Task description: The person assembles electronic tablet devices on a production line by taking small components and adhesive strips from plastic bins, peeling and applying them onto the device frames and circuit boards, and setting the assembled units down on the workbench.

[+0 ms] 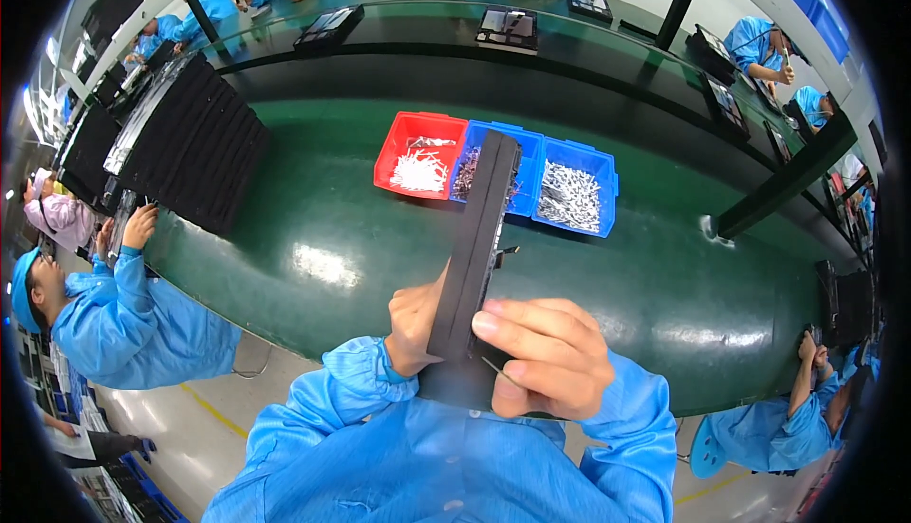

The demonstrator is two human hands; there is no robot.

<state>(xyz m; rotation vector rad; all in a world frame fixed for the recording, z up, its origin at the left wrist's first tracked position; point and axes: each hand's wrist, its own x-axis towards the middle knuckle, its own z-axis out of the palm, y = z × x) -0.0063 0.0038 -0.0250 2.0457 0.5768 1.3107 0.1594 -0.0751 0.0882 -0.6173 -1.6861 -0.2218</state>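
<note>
My left hand (413,324) is closed round the left side of a long flat black tray (479,210), which stands on edge and tilts away from me over the bench. Part of that hand is hidden behind the tray. On the tray's near right side, my right hand (550,352) presses its fingertips close to the edge. Between its fingers shows the tip of a thin metal tool (491,367); the rest is hidden in the hand. A small dark piece (510,252) sticks out from the tray's right side.
Beyond the tray stand a red bin (384,167) with small white parts and two blue bins (607,181) with small parts. A tall stack of black trays (190,143) rises at the left. A shelf (399,44) crosses behind. Co-workers in blue sit around the green bench (323,210).
</note>
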